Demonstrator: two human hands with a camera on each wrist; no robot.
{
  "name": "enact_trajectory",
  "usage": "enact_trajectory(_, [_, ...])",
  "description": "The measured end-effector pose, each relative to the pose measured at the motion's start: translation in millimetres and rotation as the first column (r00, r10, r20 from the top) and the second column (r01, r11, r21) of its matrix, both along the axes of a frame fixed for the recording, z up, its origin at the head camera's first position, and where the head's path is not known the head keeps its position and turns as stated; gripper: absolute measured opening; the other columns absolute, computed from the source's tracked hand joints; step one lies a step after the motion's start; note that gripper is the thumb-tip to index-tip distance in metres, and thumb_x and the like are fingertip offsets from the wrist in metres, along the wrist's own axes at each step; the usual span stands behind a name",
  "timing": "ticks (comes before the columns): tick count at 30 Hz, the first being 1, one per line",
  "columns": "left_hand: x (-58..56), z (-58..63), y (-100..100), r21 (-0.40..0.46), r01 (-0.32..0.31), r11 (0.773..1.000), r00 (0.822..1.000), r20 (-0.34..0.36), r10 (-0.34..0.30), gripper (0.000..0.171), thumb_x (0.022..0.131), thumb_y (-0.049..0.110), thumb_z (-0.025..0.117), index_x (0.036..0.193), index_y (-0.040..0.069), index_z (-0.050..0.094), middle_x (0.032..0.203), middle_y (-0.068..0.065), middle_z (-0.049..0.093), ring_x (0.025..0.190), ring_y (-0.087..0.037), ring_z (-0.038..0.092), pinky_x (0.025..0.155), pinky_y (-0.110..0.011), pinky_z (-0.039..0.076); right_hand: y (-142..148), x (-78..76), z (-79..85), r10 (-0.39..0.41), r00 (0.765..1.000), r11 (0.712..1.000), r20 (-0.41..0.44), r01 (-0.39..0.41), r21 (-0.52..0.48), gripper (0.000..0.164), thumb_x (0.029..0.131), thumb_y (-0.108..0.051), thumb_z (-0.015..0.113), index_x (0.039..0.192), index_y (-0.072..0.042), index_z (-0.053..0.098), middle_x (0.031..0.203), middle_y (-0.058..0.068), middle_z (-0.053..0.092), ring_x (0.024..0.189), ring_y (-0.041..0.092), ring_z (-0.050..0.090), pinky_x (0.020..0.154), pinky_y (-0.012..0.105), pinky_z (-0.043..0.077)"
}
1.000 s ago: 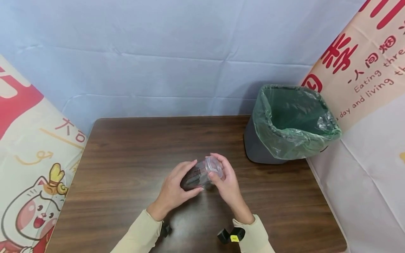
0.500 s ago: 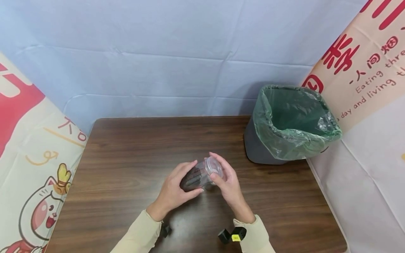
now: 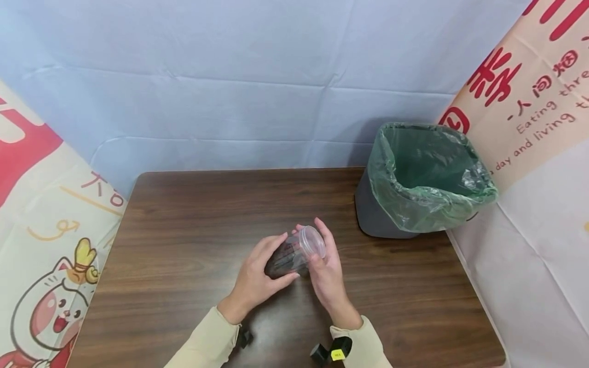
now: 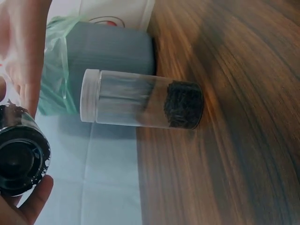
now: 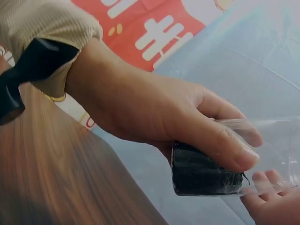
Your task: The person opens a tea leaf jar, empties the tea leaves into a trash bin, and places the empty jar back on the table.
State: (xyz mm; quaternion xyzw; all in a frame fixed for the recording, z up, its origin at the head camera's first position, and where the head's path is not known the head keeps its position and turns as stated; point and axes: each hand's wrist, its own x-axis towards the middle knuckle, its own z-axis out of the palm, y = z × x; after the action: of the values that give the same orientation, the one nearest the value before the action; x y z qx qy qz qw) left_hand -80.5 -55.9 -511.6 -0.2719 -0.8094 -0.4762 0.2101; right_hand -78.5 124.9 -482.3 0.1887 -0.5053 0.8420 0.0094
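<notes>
A clear plastic jar (image 3: pixel 286 258) with dark contents lies tilted between both hands, its lidded end pointing to the right. My left hand (image 3: pixel 255 273) grips the body at the dark end; in the right wrist view its thumb lies along the jar. At the clear lid (image 3: pixel 314 242), my right hand (image 3: pixel 329 281) has its thumb on the near edge, the index finger raised and other fingertips behind. A second lidded jar (image 4: pixel 126 98), holding dark shredded stuff (image 4: pixel 183 104) at its bottom, stands upright on the table in the left wrist view. It does not show in the head view.
A grey bin (image 3: pixel 379 217) with a green bag (image 3: pixel 425 209) over its rim stands at the table's back right. The dark wooden table (image 3: pixel 193 214) ends at a pale blue cloth backdrop (image 3: pixel 221 102). Printed cloths hang at both sides.
My right hand has shifted slightly left and its fingers have loosened, with the index finger straighter, leaving more of the lid showing. The left hand and jar have moved slightly right.
</notes>
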Motion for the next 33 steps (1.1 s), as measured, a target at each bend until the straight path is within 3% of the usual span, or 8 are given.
enact_trajectory(13, [-0.5,-0.6,1.8,-0.007,-0.001,1.0,1.0,0.01,0.001,0.084,0.072,0.027,0.094,0.145,0.009,0.055,0.13,-0.007,0.061,0.115,-0.024,0.062,0.096,-0.04,0.051,1.0,-0.1,0.4,-0.031,0.999,0.999,0.033,0.03,0.034,0.057,0.099,-0.027,0.069,0.14,-0.005,0.037,0.142,0.025,0.05,0.131,0.026,0.053,0.11,0.034,0.042])
enact_trajectory(20, [-0.8,-3.0,0.6,-0.009,0.011,1.0,1.0,0.02,-0.01,0.085,0.073,0.028,0.094,0.145,0.008,0.055,0.13,-0.006,0.061,0.115,-0.023,0.062,0.095,-0.041,0.052,5.8,-1.5,2.0,0.034,0.999,0.999,0.027,-0.035,0.036,0.045,0.103,-0.011,0.056,0.142,-0.002,0.036,0.144,0.023,0.049,0.134,0.026,0.051,0.112,0.033,0.04])
enact_trajectory(26, [0.2,-4.0,-0.7,-0.016,0.021,1.0,0.999,0.029,-0.02,0.084,0.074,0.028,0.094,0.145,0.007,0.054,0.129,-0.007,0.062,0.113,-0.024,0.063,0.091,-0.045,0.053,9.2,-1.3,3.6,0.089,0.995,0.996,0.046,-0.09,0.024,0.047,0.099,-0.002,0.046,0.145,-0.002,0.034,0.145,0.019,0.049,0.137,0.025,0.047,0.114,0.035,0.037])
enact_trajectory(30, [1.2,-4.4,-0.8,-0.012,0.022,1.0,0.999,0.04,-0.021,0.085,0.075,0.029,0.093,0.147,0.01,0.053,0.13,-0.006,0.061,0.113,-0.024,0.063,0.093,-0.044,0.053,6.6,0.2,3.0,0.056,0.996,0.998,0.063,-0.057,0.013,0.051,0.099,-0.002,0.049,0.147,0.002,0.031,0.144,0.021,0.048,0.135,0.024,0.049,0.113,0.035,0.039])
enact_trajectory(33, [2.0,-4.4,-0.3,-0.008,0.014,1.0,0.999,0.047,-0.013,0.088,0.074,0.027,0.093,0.149,0.011,0.051,0.131,-0.006,0.06,0.115,-0.024,0.062,0.095,-0.042,0.052,2.5,2.6,2.9,-0.026,0.996,0.999,0.089,0.024,0.022,0.057,0.098,-0.002,0.055,0.148,0.004,0.029,0.144,0.02,0.048,0.131,0.022,0.051,0.109,0.031,0.043])
